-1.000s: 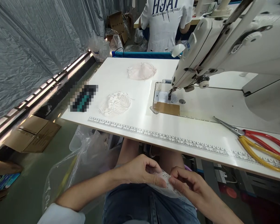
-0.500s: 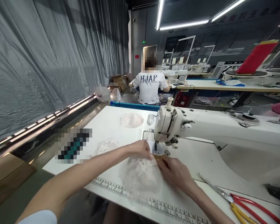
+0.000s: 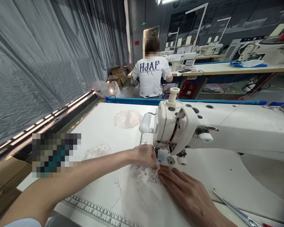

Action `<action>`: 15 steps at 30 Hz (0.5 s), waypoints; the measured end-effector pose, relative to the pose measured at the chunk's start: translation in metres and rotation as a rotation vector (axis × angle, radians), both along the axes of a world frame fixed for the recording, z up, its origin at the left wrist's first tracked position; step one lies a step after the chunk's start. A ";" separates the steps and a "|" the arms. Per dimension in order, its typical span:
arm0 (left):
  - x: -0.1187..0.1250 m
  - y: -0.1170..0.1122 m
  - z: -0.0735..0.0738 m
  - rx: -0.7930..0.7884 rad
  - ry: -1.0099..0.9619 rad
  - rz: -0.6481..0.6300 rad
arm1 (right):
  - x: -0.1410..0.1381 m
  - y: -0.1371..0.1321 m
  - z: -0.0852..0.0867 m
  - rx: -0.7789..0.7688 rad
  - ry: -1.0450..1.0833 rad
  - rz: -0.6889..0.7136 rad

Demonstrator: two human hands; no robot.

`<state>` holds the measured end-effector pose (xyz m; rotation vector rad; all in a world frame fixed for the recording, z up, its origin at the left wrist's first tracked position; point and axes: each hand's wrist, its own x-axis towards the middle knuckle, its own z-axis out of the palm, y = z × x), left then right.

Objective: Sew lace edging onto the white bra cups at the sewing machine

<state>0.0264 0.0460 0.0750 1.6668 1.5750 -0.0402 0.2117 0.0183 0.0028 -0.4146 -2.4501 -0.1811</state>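
A sheer white lace fabric piece (image 3: 144, 189) lies on the sewing table, its lace edge just in front of the needle plate. My left hand (image 3: 145, 155) reaches across from the left, fingers closed in a pinch on that edge beside the presser foot (image 3: 156, 153). On the edge's right side, my right hand (image 3: 186, 186) has its fingers together and bent over the fabric, the thumb hidden. A small brownish strip shows by its fingertips; its kind cannot be made out. The white sewing machine (image 3: 172, 123) stands directly above and beyond both hands.
Two more sheer pieces, a pinkish one (image 3: 128, 119) and a whitish one (image 3: 98, 151), lie left of the machine. Metal scissors (image 3: 236, 208) lie at right. A printed ruler (image 3: 92, 208) runs along the front edge. A person in a white shirt (image 3: 152, 77) sits ahead.
The view has moved closer to the machine. My right hand's fingers now lie further over the lace edge, and the yellow-brown piece by them is mostly covered. My left hand stays at the needle area.
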 end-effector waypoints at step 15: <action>-0.003 0.004 -0.010 0.015 0.009 -0.055 | 0.009 -0.002 0.004 -0.088 0.071 -0.110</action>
